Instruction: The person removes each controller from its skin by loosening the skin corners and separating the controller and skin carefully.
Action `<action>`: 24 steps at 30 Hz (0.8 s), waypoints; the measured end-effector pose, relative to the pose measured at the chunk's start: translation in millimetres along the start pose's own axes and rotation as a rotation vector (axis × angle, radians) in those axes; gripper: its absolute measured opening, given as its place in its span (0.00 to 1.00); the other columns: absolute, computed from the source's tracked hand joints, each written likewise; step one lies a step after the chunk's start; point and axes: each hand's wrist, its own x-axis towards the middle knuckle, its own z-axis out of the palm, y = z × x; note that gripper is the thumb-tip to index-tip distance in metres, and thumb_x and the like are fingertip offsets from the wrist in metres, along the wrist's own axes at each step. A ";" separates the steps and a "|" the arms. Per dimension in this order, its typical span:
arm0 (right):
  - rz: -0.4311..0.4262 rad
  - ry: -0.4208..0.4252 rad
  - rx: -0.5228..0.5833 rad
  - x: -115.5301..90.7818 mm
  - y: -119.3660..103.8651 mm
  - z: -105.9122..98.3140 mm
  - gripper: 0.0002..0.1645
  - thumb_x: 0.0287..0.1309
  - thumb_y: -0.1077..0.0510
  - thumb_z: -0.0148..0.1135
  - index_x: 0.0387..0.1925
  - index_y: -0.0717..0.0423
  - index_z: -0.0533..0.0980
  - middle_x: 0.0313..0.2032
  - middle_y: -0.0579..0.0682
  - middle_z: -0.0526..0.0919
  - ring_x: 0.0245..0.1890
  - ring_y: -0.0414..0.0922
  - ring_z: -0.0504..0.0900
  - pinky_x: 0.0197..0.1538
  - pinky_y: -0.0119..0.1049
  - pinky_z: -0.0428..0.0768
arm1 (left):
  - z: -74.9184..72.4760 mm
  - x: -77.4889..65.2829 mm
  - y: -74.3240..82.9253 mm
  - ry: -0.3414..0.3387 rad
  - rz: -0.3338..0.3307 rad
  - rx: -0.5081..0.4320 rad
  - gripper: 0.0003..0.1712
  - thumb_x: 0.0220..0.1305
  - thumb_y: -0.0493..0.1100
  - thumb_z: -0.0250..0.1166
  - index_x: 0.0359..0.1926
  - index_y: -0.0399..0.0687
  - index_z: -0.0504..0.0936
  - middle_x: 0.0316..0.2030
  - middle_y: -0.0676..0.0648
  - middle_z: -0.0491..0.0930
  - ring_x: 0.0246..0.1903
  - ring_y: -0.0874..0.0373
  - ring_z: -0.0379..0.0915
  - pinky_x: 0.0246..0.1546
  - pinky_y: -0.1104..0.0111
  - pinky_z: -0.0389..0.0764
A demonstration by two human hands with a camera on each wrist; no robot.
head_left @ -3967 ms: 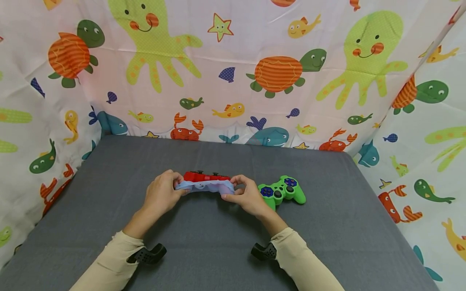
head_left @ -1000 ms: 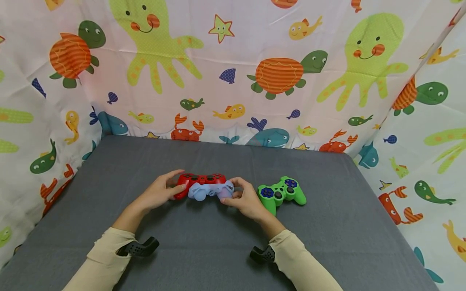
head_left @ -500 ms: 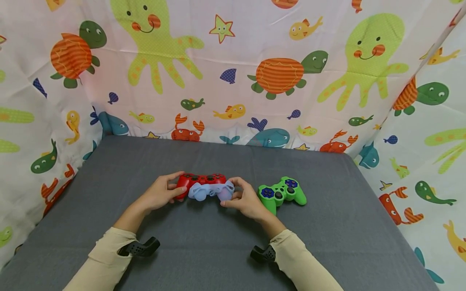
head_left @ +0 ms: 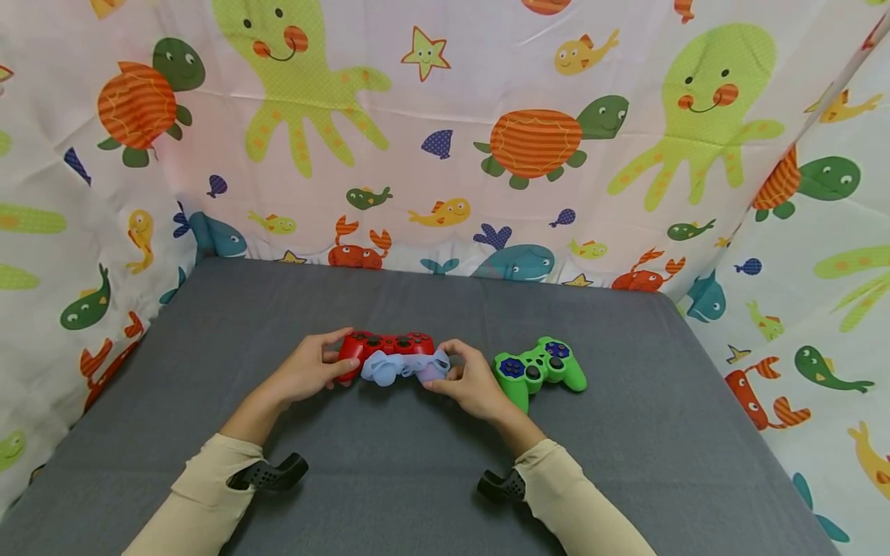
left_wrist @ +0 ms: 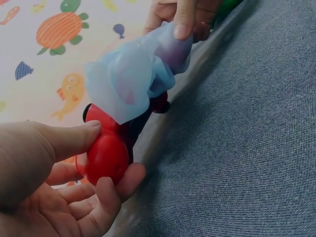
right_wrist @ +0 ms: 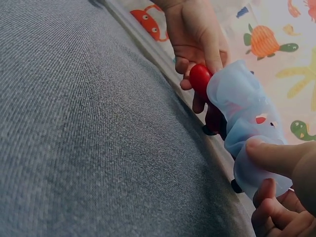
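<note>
Glossy red plastic gamepad (head_left: 354, 348), just left of bright-green plastic gamepad (head_left: 539, 366) | translucent pale-blue rubbery cover (head_left: 382, 371) looks half on: green-side grip dressed, far grip bare, to go | left hand (head_left: 304, 369): fingers holding bare grip | right hand (head_left: 475, 381): fingers pinching covered grip

Left grip (head_left: 306, 367) and right grip (head_left: 473, 378) curled; forearms (head_left: 584, 502) angled inward.
</note>
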 end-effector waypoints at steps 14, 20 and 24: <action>-0.014 0.010 -0.040 -0.5 -3.2 -0.8 0.19 0.53 0.66 0.75 0.43 0.62 0.74 0.39 0.55 0.75 0.13 0.38 0.64 0.20 0.29 0.66 | -0.3 -0.6 2.6 -0.002 0.002 0.015 0.41 0.70 0.42 0.65 0.77 0.37 0.57 0.46 0.34 0.86 0.19 0.57 0.72 0.24 0.67 0.76; 0.000 0.020 0.019 1.0 -1.5 -0.8 0.23 0.56 0.66 0.72 0.49 0.63 0.70 0.46 0.58 0.72 0.15 0.36 0.65 0.22 0.29 0.67 | -1.2 -0.8 3.6 0.005 -0.004 0.028 0.41 0.72 0.44 0.64 0.77 0.36 0.56 0.46 0.34 0.86 0.20 0.55 0.72 0.25 0.67 0.75; 0.000 0.003 0.024 0.7 -1.1 -0.3 0.29 0.59 0.65 0.71 0.57 0.62 0.67 0.53 0.60 0.70 0.17 0.36 0.67 0.23 0.29 0.70 | -1.4 -0.8 3.9 0.011 -0.026 0.044 0.40 0.72 0.44 0.63 0.77 0.37 0.57 0.40 0.37 0.86 0.20 0.56 0.72 0.26 0.67 0.75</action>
